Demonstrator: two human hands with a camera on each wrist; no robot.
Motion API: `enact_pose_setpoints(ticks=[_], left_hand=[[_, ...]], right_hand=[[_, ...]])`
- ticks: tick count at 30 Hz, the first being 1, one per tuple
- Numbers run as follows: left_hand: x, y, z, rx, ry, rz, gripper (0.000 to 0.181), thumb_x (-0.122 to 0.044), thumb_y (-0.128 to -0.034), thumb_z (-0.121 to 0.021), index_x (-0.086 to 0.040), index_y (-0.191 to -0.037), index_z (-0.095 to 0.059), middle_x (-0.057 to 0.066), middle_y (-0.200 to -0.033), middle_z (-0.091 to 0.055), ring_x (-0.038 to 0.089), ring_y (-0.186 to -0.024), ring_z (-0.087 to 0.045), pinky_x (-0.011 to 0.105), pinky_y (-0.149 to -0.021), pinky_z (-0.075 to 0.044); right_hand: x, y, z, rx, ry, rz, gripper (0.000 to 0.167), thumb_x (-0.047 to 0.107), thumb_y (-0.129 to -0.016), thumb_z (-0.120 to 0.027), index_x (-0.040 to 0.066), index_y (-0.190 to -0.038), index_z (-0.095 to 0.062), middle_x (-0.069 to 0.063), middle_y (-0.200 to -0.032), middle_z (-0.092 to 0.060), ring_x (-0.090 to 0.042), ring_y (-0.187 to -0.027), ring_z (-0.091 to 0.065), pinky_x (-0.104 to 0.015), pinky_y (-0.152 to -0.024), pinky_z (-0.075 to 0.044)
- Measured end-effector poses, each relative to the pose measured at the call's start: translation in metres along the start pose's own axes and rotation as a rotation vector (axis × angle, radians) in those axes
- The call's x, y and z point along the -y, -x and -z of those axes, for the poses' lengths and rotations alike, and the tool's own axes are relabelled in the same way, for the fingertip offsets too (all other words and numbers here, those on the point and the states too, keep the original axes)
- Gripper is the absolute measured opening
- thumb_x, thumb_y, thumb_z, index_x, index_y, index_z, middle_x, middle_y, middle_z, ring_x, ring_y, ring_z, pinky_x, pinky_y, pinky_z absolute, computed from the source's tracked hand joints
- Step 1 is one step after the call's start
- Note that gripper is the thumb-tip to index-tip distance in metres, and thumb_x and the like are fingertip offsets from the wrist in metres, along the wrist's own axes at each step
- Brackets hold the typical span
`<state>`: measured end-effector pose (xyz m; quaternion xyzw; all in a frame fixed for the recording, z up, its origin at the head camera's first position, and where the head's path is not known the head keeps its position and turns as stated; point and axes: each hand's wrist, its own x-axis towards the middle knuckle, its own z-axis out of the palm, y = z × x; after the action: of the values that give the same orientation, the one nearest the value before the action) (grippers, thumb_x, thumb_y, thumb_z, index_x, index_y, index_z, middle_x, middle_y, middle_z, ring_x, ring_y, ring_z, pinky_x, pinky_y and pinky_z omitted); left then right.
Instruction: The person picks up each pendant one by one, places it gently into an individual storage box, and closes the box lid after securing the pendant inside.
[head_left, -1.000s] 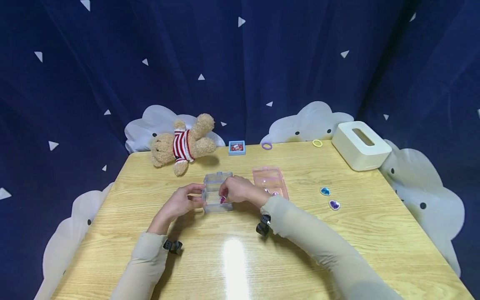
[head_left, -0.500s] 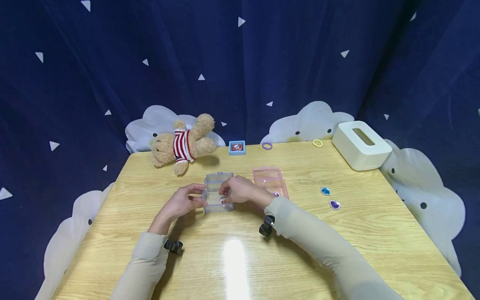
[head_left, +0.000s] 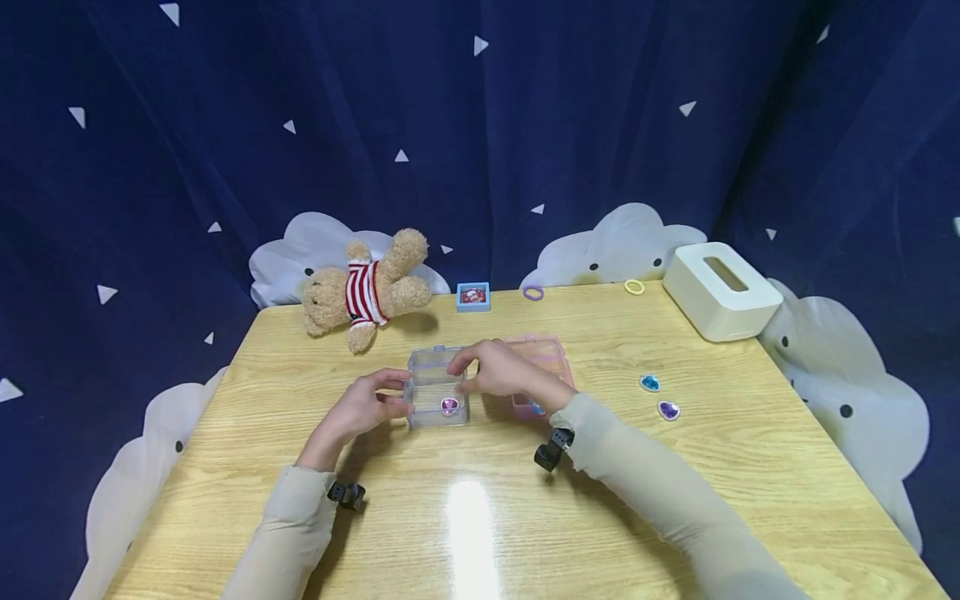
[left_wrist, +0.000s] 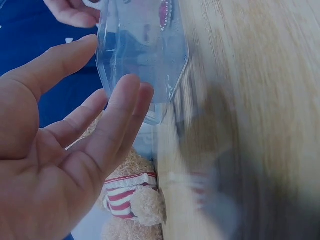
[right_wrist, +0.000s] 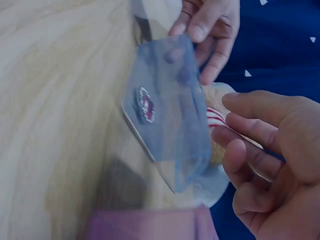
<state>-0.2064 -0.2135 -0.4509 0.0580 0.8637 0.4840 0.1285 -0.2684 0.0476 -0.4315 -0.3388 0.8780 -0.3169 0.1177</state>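
A clear bluish plastic box point(head_left: 437, 392) stands on the table with its lid up. Inside lies a pink gem point(head_left: 449, 406) with a pale beaded rim. My left hand point(head_left: 369, 402) is at the box's left side, its fairly straight fingers point(left_wrist: 122, 100) touching or very close to the wall. Over the right edge of the box hovers my right hand point(head_left: 495, 369), loosely bent and holding nothing. Partly behind that hand is an open pink box point(head_left: 551, 354), with a blue gem point(head_left: 537, 408) showing in it. My right forearm hides the rest of its contents.
A blue gem point(head_left: 650, 382) and a purple gem point(head_left: 669, 410) lie to the right. Along the back are a teddy bear point(head_left: 365, 287), a small blue box point(head_left: 473, 297), a purple ring point(head_left: 533, 292), a yellow ring point(head_left: 634, 287) and a white tissue box point(head_left: 722, 292).
My right hand let go of the pink gem, which now lies in the clear box, then drew up and to the right. The left hand stayed beside the box.
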Motion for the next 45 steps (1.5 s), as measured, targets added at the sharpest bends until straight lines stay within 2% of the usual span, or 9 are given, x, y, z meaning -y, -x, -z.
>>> enact_pose_setpoints(ticks=[5,8,12,16,20,26,34,40,45], left_hand=[[0.001,0.0,0.0,-0.001,-0.011,-0.005,0.057,-0.007,-0.0863,-0.076,0.0,-0.138,-0.054,0.028,-0.134,-0.057,0.038,-0.109,-0.067,0.039,-0.087,-0.06],[0.002,-0.001,0.0,0.005,-0.015,-0.009,0.058,-0.008,-0.0859,-0.077,-0.001,-0.138,-0.054,0.028,-0.135,-0.057,0.037,-0.109,-0.067,0.037,-0.086,-0.06],[0.003,-0.001,0.001,0.012,-0.015,-0.013,0.058,-0.009,-0.0861,-0.077,-0.001,-0.139,-0.054,0.028,-0.135,-0.057,0.037,-0.109,-0.067,0.037,-0.086,-0.06],[0.004,-0.001,0.001,0.016,-0.009,-0.016,0.059,-0.009,-0.0859,-0.077,-0.001,-0.139,-0.053,0.028,-0.135,-0.057,0.037,-0.109,-0.067,0.038,-0.087,-0.06],[0.004,-0.001,0.001,0.021,-0.004,-0.018,0.058,-0.008,-0.0863,-0.077,0.0,-0.139,-0.053,0.028,-0.135,-0.057,0.04,-0.11,-0.066,0.039,-0.088,-0.059],[0.004,0.0,0.002,0.032,0.011,-0.028,0.057,-0.007,-0.0876,-0.075,0.0,-0.139,-0.053,0.029,-0.136,-0.056,0.045,-0.115,-0.062,0.042,-0.09,-0.059],[0.004,-0.001,0.002,0.029,-0.005,-0.034,0.057,-0.008,-0.0871,-0.076,0.0,-0.139,-0.053,0.028,-0.134,-0.057,0.043,-0.112,-0.064,0.041,-0.089,-0.059],[0.003,-0.001,0.003,0.027,-0.012,-0.03,0.057,-0.007,-0.0869,-0.076,0.0,-0.139,-0.053,0.028,-0.135,-0.057,0.042,-0.111,-0.065,0.04,-0.088,-0.059],[0.002,-0.002,0.003,0.025,-0.024,-0.029,0.057,-0.009,-0.087,-0.076,0.0,-0.139,-0.053,0.028,-0.135,-0.057,0.042,-0.112,-0.064,0.04,-0.089,-0.059]], right_hand=[[-0.008,0.009,0.013,-0.031,-0.017,-0.001,0.028,0.017,-0.086,-0.077,0.01,-0.112,-0.074,-0.002,-0.108,-0.076,-0.028,-0.103,-0.07,-0.03,-0.082,-0.056],[-0.013,0.016,0.022,-0.056,-0.006,-0.028,0.026,0.021,-0.086,-0.078,0.015,-0.111,-0.075,0.002,-0.107,-0.076,-0.024,-0.102,-0.07,-0.029,-0.082,-0.055],[-0.023,0.028,0.035,-0.073,-0.017,-0.074,0.024,0.024,-0.086,-0.078,0.021,-0.11,-0.074,0.004,-0.106,-0.076,-0.015,-0.091,-0.07,-0.029,-0.079,-0.056],[-0.035,0.041,0.046,-0.095,-0.034,-0.071,0.024,0.021,-0.085,-0.075,0.018,-0.109,-0.074,0.001,-0.103,-0.076,-0.01,-0.08,-0.067,-0.028,-0.073,-0.056],[-0.048,0.054,0.055,-0.132,-0.022,-0.068,0.025,0.019,-0.085,-0.075,0.013,-0.109,-0.075,0.0,-0.1,-0.077,-0.014,-0.083,-0.067,-0.028,-0.074,-0.055],[-0.067,0.074,0.068,-0.17,-0.012,-0.119,0.026,0.018,-0.085,-0.077,0.011,-0.11,-0.075,-0.001,-0.1,-0.077,-0.021,-0.088,-0.068,-0.03,-0.076,-0.054],[-0.093,0.101,0.085,-0.233,0.028,-0.186,0.027,0.019,-0.085,-0.078,0.011,-0.11,-0.075,0.0,-0.098,-0.076,-0.018,-0.086,-0.064,-0.029,-0.076,-0.05],[-0.114,0.121,0.097,-0.238,0.061,-0.262,0.024,0.023,-0.087,-0.078,0.016,-0.109,-0.074,0.0,-0.101,-0.075,-0.017,-0.091,-0.062,-0.03,-0.079,-0.048],[-0.129,0.136,0.106,-0.238,0.069,-0.299,0.027,0.022,-0.088,-0.076,0.011,-0.113,-0.073,-0.003,-0.103,-0.075,-0.02,-0.094,-0.062,-0.03,-0.081,-0.048]])
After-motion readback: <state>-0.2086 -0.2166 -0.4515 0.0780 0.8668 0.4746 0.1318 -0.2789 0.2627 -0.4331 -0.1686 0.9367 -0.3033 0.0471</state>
